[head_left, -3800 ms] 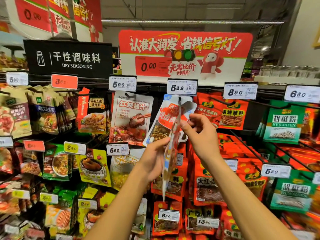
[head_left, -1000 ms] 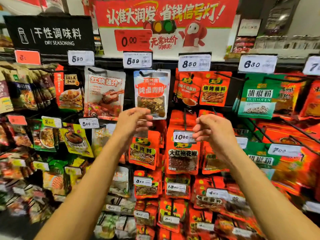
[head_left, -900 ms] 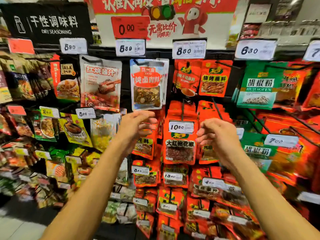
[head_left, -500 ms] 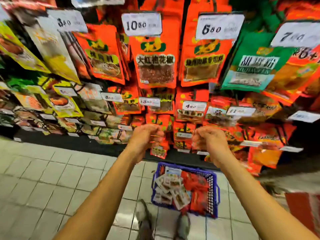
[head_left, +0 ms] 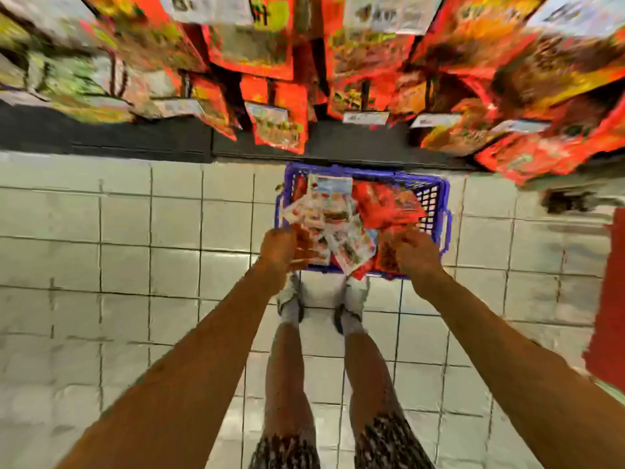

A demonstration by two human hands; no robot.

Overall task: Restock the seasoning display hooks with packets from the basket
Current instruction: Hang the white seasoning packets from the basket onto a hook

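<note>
A blue plastic basket (head_left: 439, 202) stands on the tiled floor just below the display. White seasoning packets (head_left: 333, 211) fill its left half and red packets (head_left: 384, 205) its right half. My left hand (head_left: 283, 249) hovers over the basket's near left corner, fingers curled, with nothing seen in it. Over the near right corner my right hand (head_left: 411, 250) is curled the same way and also looks empty. Orange hanging packets (head_left: 257, 52) on the display hooks fill the top of the view, heavily blurred.
The display's black base (head_left: 135, 138) runs across above the basket. My two feet in pale shoes (head_left: 291, 301) stand right behind the basket. A red object (head_left: 608, 299) sits at the right edge. Pale floor tiles (head_left: 118, 248) spread to the left.
The view has tipped down from the hooks to the floor. Both hands let go of the hung packet and dropped to just over the basket.
</note>
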